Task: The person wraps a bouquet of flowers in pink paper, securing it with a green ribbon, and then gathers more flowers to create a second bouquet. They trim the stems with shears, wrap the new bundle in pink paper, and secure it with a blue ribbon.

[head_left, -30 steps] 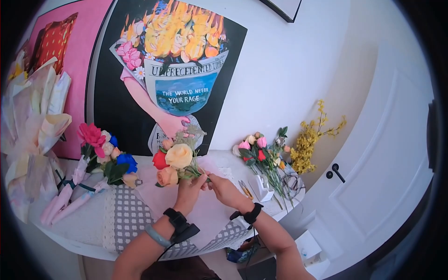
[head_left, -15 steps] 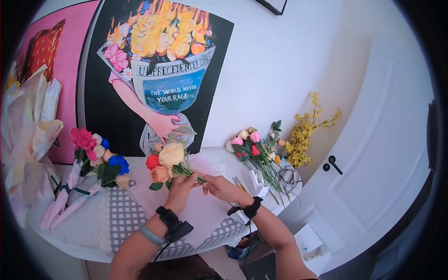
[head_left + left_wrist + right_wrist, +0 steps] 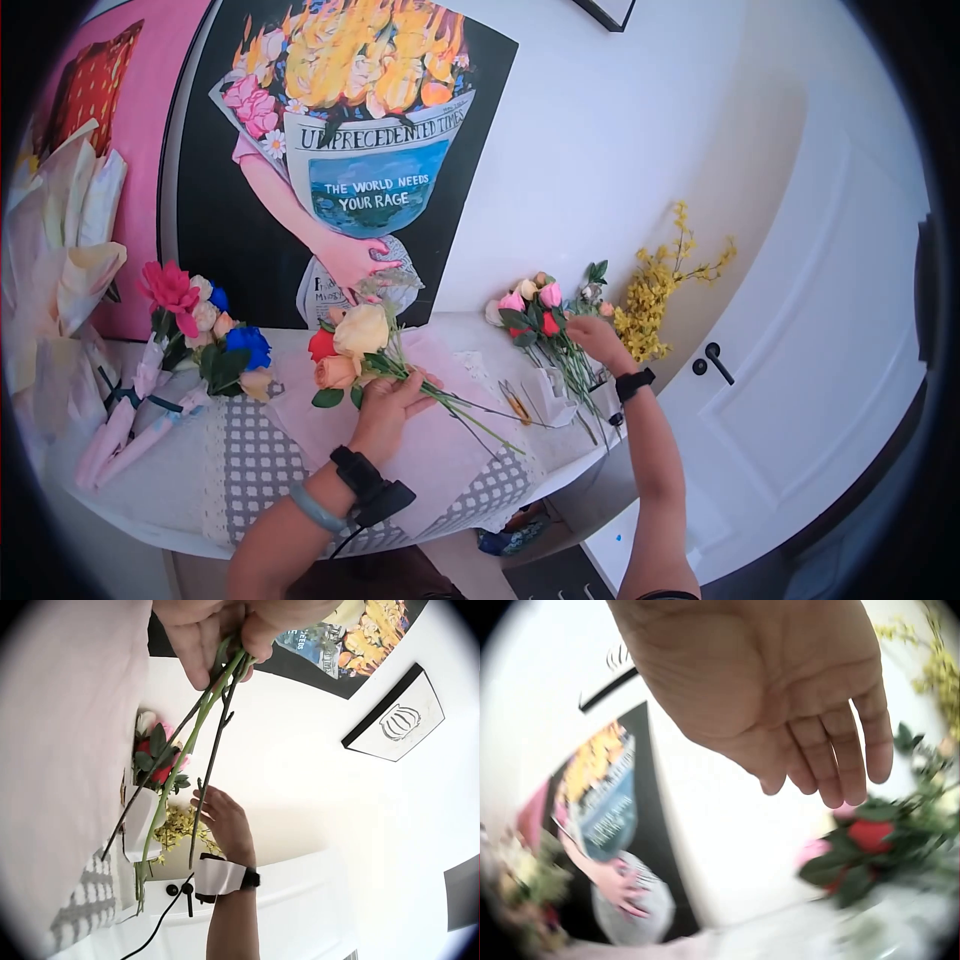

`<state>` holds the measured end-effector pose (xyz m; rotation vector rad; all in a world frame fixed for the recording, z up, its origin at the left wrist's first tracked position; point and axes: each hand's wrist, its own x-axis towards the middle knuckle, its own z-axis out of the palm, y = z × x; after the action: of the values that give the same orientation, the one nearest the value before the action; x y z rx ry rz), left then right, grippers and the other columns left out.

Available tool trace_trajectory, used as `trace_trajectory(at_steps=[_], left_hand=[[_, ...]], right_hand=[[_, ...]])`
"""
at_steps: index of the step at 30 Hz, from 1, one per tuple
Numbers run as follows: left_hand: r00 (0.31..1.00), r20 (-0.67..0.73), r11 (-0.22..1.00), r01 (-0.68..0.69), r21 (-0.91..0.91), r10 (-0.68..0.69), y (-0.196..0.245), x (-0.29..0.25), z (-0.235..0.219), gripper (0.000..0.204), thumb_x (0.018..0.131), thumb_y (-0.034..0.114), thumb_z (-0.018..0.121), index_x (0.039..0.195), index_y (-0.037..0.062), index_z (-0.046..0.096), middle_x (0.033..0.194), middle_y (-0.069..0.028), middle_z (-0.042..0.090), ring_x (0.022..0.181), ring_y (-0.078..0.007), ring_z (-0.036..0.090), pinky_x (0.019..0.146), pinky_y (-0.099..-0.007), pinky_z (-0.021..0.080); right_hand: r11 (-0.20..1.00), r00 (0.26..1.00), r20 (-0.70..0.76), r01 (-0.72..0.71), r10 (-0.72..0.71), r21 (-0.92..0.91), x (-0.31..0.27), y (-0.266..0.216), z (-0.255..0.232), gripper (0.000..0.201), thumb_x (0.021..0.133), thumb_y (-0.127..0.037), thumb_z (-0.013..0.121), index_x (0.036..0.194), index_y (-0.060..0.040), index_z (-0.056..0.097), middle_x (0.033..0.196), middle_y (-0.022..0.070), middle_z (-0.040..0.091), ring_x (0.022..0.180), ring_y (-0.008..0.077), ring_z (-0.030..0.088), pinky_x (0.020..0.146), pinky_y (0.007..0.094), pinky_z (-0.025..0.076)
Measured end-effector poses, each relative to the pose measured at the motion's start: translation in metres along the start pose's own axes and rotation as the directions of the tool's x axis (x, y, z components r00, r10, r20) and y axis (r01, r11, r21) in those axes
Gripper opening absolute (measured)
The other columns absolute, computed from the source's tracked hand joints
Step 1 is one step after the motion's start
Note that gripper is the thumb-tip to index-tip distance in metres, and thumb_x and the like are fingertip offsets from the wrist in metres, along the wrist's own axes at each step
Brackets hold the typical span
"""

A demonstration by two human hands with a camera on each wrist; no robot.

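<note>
Thumb and fingers of the left hand (image 3: pixel 388 408) pinch the stems (image 3: pixel 196 729) of a small bunch with a cream rose (image 3: pixel 361 329), a peach rose (image 3: pixel 335 371) and a red flower (image 3: pixel 321 345). The long stems stick out past that hand toward the lower right. Over the flower pile (image 3: pixel 540 312) at the back right is the right hand (image 3: pixel 600 341). In the right wrist view the right hand (image 3: pixel 780 697) has its fingers extended and holds nothing, with a red rose (image 3: pixel 870 835) and leaves below the fingertips.
Pink paper (image 3: pixel 420 458) lies on a grey patterned cloth (image 3: pixel 262 445). Scissors (image 3: pixel 515 402) and a white tape dispenser (image 3: pixel 552 396) are right of the bunch. Wrapped bouquets (image 3: pixel 140 400) lie left. Yellow flowers (image 3: pixel 650 300) stand by the door (image 3: pixel 800 300); a painting (image 3: pixel 340 160) leans behind.
The right hand has left the stems beside the left hand and moved right and up to the flower pile. The left hand still holds the bunch, whose long stems now show.
</note>
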<state>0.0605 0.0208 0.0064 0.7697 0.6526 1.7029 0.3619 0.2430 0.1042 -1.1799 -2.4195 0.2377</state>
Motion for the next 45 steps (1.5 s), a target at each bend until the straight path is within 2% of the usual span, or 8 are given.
trace_trajectory(at_steps=[1,4,11,17,32,35,38,45], left_hand=[[1.0,0.008,1.0,-0.007,0.0,0.007,0.0,0.0,0.001,0.014,0.093,0.016,0.049,0.094,0.0037,0.055,0.096,-0.0081,0.062,0.094,-0.0183,0.061,0.085,-0.0334,0.049],[1.0,0.026,1.0,-0.01,0.0,0.01,-0.002,0.0,0.001,0.014,0.093,0.016,0.049,0.095,0.0041,0.054,0.095,-0.0082,0.061,0.094,-0.0185,0.061,0.085,-0.0334,0.049],[1.0,0.012,1.0,-0.001,0.015,0.001,-0.002,0.0,0.001,0.014,0.093,0.017,0.049,0.094,0.0042,0.055,0.095,-0.0091,0.062,0.093,-0.0192,0.061,0.086,-0.034,0.049],[1.0,0.018,1.0,-0.006,0.015,0.005,-0.001,0.0,0.002,0.015,0.092,0.018,0.05,0.093,0.004,0.056,0.093,-0.0093,0.063,0.092,-0.0189,0.061,0.086,-0.0339,0.049],[1.0,0.015,1.0,0.01,0.029,-0.01,-0.002,0.0,0.002,0.015,0.093,0.018,0.05,0.094,0.0045,0.056,0.094,-0.0087,0.062,0.092,-0.0176,0.06,0.086,-0.0335,0.048],[1.0,0.027,0.997,0.007,0.081,-0.009,-0.001,-0.001,0.003,0.016,0.093,0.019,0.05,0.094,0.0043,0.056,0.094,-0.008,0.062,0.092,-0.0168,0.06,0.086,-0.0331,0.048],[0.999,0.053,0.998,0.008,0.063,-0.011,-0.003,0.0,-0.001,0.017,0.094,0.019,0.048,0.093,0.0032,0.056,0.096,-0.0082,0.061,0.101,-0.0195,0.058,0.088,-0.0352,0.048],[0.992,0.112,0.994,-0.072,0.08,0.063,0.0,-0.003,0.005,0.016,0.093,0.019,0.05,0.096,0.0041,0.055,0.095,-0.0052,0.061,0.094,-0.0142,0.058,0.086,-0.0321,0.048]], right_hand=[[0.942,0.999,0.006,0.048,-0.049,-0.332,0.001,0.018,-0.003,0.022,0.077,-0.01,0.052,0.09,0.0053,0.06,0.085,0.0251,0.062,0.08,0.0398,0.061,0.074,0.0404,0.049],[0.881,0.976,-0.014,-0.203,0.218,-0.428,0.005,0.103,0.027,0.024,0.076,-0.013,0.055,0.094,0.003,0.059,0.093,0.0252,0.061,0.085,0.038,0.059,0.076,0.0437,0.046],[0.935,0.866,-0.487,-0.259,0.113,-0.243,-0.002,0.095,0.056,0.016,0.079,-0.01,0.051,0.081,0.0012,0.062,0.077,0.0237,0.062,0.076,0.0394,0.06,0.069,0.047,0.047],[0.995,0.782,-0.62,-0.095,0.069,-0.008,-0.011,0.071,0.051,0.015,0.08,-0.01,0.051,0.082,0.0,0.063,0.076,0.021,0.062,0.075,0.0362,0.061,0.067,0.0438,0.047],[0.964,0.952,-0.17,-0.264,0.256,-0.025,-0.008,0.098,0.07,0.02,0.072,-0.017,0.056,0.072,-0.0003,0.067,0.07,0.0189,0.063,0.069,0.0325,0.062,0.067,0.0388,0.049],[0.973,0.936,-0.277,-0.183,0.216,0.14,-0.01,0.109,0.073,0.016,0.076,-0.009,0.054,0.081,0.0031,0.063,0.063,0.0086,0.061,0.056,0.016,0.059,0.054,0.0297,0.046],[0.942,0.821,-0.547,0.035,0.163,0.333,-0.015,0.081,0.059,0.014,0.08,-0.008,0.05,0.082,0.0017,0.061,0.061,0.0049,0.056,0.056,0.0131,0.053,0.054,0.0269,0.042],[0.759,0.928,-0.32,0.066,0.192,0.648,-0.088,-0.106,0.013,0.018,0.093,-0.015,0.048,0.09,-0.0022,0.06,0.059,-0.0054,0.043,0.05,0.0015,0.033,0.045,0.0175,0.024]])
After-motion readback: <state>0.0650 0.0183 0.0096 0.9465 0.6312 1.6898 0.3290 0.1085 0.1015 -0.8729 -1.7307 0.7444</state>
